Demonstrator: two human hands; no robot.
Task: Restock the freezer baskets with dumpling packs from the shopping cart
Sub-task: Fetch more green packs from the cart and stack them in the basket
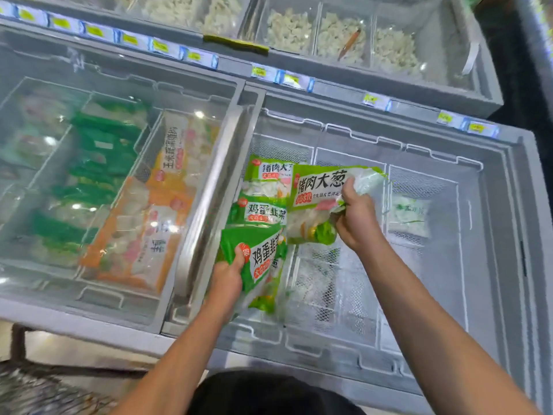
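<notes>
Nearest, the left hand [229, 275] grips the lower end of a green dumpling pack [260, 259] over the front of the left-most wire basket [302, 295] in the open freezer [490, 223]. Just beyond, the right hand [356, 218] pinches a second green pack [321, 187], tilted above the middle basket [344, 283]. This looks like the placing step: each pack next needs lowering flat into its row. Two more packs [266, 193] already lie further back. The bags are glossy green and white with bold print, soft and crinkled.
</notes>
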